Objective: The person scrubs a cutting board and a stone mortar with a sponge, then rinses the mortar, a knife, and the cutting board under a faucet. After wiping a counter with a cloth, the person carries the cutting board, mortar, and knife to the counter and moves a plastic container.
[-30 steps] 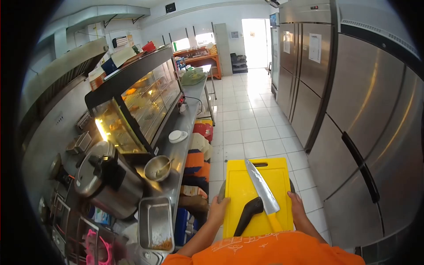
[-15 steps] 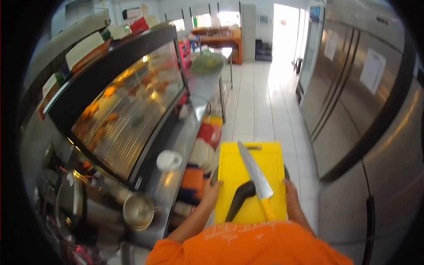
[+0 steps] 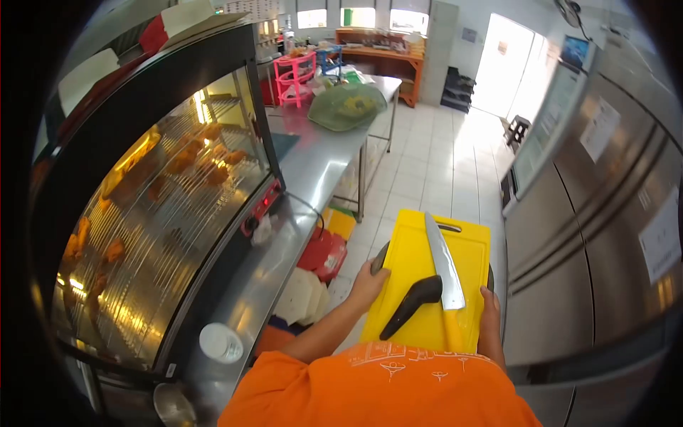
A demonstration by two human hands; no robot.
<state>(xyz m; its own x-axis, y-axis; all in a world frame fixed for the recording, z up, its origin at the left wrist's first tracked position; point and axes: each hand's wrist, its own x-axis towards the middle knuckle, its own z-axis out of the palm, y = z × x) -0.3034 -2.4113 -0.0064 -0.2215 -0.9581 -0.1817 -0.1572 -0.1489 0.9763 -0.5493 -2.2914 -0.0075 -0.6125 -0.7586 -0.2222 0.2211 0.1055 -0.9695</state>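
A yellow cutting board (image 3: 462,260) is held out at waist height between my two hands. My left hand (image 3: 366,285) is closed at its left edge, where a dark grey rim of something under the board also shows. At the right edge is my right hand (image 3: 489,317), its thumb up and the other fingers mostly hidden underneath. Lying on the board are a large kitchen knife (image 3: 447,274) with a yellow handle, its blade pointing away from me, and a bent black handle-like object (image 3: 413,306) whose exact kind I cannot make out.
On the left a lit glass food warmer (image 3: 163,206) holds fried pieces, with a white tub (image 3: 220,343) beside it on the steel counter (image 3: 245,285). A green mesh cover (image 3: 346,107) lies farther along. Steel refrigerators (image 3: 569,235) line the right; a dark stool (image 3: 517,129) stands near the bright doorway.
My view has shifted forward along the aisle, bringing the warmer and counter closer. The board, knife and black object stay together between my hands and now appear farther right.
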